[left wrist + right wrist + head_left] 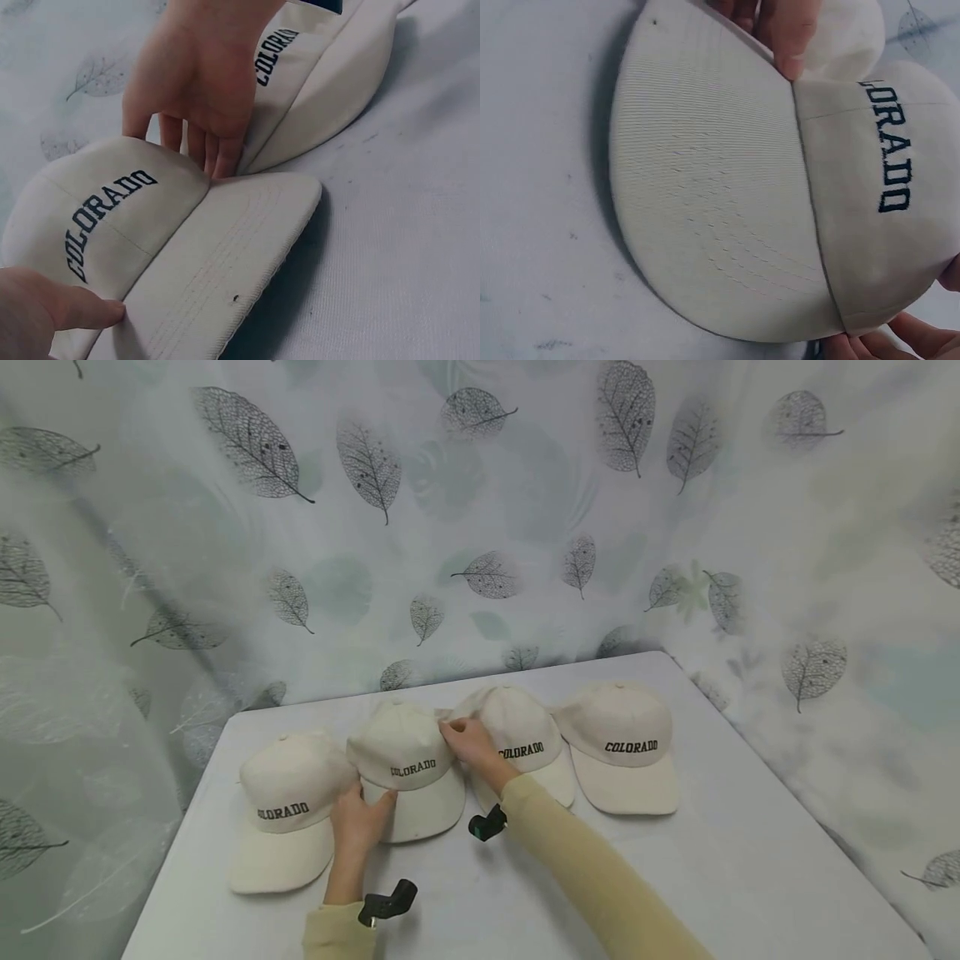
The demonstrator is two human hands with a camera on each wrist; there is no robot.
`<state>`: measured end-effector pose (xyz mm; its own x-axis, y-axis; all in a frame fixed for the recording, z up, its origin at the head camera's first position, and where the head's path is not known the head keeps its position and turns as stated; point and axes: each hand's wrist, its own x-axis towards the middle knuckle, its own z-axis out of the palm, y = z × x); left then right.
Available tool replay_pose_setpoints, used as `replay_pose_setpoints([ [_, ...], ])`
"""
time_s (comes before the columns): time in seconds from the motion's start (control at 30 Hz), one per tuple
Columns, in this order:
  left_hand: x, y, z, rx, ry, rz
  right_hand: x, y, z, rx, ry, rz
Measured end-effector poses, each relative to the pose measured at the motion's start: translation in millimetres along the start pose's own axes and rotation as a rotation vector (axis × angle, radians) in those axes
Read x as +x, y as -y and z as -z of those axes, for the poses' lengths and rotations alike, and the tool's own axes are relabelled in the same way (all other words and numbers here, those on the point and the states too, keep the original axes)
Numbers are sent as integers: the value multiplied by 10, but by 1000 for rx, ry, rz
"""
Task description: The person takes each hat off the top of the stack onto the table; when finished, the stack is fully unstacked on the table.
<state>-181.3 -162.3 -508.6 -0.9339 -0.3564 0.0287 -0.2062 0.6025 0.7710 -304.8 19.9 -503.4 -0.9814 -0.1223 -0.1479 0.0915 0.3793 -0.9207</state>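
Note:
A cream baseball cap (401, 739) with dark COLORADO lettering stands on the white table, its brim toward me, between both hands. My left hand (360, 818) grips its left side. In the right wrist view, that thumb (789, 64) presses where brim meets crown, and the other fingers go behind the brim's edge. At the cap's right side, my right hand (472, 745) holds the crown between thumb and fingers; in the left wrist view its fingers (196, 142) reach down beside the crown, tips hidden. A small dark speck marks the brim (225, 277).
Matching COLORADO caps flank it: one at the left (288, 781), one just right (521, 727) partly behind my right forearm, and one at the far right (622, 739). The table (735, 877) ends at a leaf-printed curtain (480, 527). Black camera mounts (388, 902) jut from both wrists.

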Motion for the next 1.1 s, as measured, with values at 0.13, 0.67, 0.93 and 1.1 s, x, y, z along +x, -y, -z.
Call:
replay_pose_setpoints([
  [0.13, 10, 4, -3, 15, -25, -1, 14, 23, -54, -11, -38, 10],
  [0.67, -26, -3, 36, 15, -12, 12, -26, 107, -157, -70, -166, 106],
  [0.93, -29, 26, 303, -68, 43, 26, -78, 378, -212, -92, -240, 236],
  [1.1, -46, 13, 603, -142, -58, 48, -139, 666, -308, -42, -214, 383],
])
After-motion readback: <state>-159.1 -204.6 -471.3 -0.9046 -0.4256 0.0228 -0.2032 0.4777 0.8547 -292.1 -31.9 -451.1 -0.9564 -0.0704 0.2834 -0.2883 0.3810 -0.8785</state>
